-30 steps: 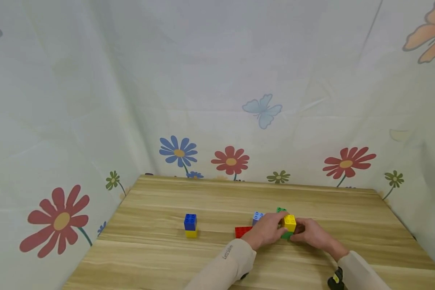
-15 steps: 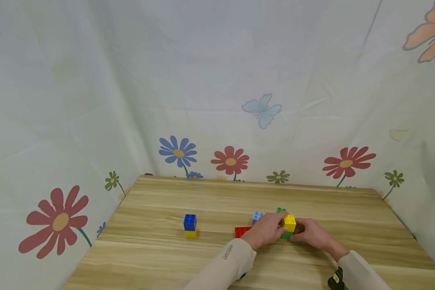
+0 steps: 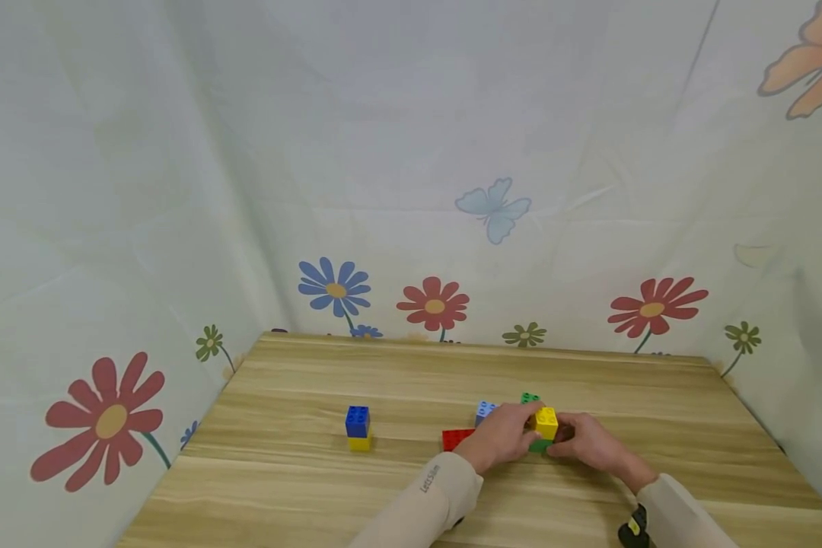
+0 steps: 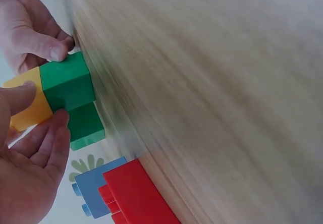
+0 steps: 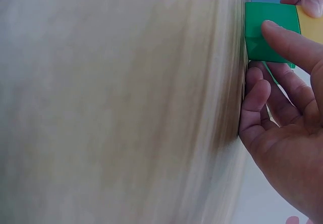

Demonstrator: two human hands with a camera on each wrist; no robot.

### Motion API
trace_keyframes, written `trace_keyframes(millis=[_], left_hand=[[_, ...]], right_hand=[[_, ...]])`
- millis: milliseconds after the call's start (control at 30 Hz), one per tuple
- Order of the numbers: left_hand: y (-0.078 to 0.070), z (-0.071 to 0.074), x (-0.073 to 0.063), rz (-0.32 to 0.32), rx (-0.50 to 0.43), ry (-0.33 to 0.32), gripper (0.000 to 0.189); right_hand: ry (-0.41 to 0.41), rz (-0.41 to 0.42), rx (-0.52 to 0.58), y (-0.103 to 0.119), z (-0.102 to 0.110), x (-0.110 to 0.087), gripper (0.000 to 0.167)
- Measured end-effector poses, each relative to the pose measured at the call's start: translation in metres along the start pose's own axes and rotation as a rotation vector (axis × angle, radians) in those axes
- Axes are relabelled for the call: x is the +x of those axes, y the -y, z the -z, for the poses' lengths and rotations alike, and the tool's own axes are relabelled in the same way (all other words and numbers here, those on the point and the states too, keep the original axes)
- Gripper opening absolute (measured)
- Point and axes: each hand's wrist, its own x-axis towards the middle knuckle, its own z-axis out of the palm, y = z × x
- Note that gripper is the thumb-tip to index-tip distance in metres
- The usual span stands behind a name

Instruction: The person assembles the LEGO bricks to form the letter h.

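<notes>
On the wooden table, a yellow toy building brick (image 3: 546,423) sits on top of a green brick (image 4: 66,81). My left hand (image 3: 501,435) pinches the yellow brick from the left, its thumb lying across it in the left wrist view. From the right, my right hand (image 3: 594,443) grips the green brick low down, thumb on its near face and fingers behind. Another green brick (image 4: 86,125) stands just behind; whether the two are joined cannot be told. Beside my left hand are a red brick (image 3: 456,439) and a light blue brick (image 3: 485,412), both partly hidden in the head view.
Farther left on the wooden table (image 3: 260,472) stands a dark blue brick (image 3: 358,420) atop a yellow brick (image 3: 360,443). A pale cloth with printed flowers (image 3: 433,306) hangs behind the table's back edge. A black strap (image 3: 633,529) shows at the right sleeve.
</notes>
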Motion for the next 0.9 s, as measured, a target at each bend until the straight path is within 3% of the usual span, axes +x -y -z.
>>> trace_keyframes(millis=[600,900], left_hand=[[0.0066,-0.0009,0.0005,-0.005,-0.133,0.003,0.046],[0.0058,-0.0003,0.0009,-0.004,-0.123,-0.003,0.047]], right_hand=[[0.014,-0.007,0.009,0.0041,0.0007,-0.0019,0.044],[0.013,-0.012,-0.005,0.0003,0.0016,0.0003,0.044]])
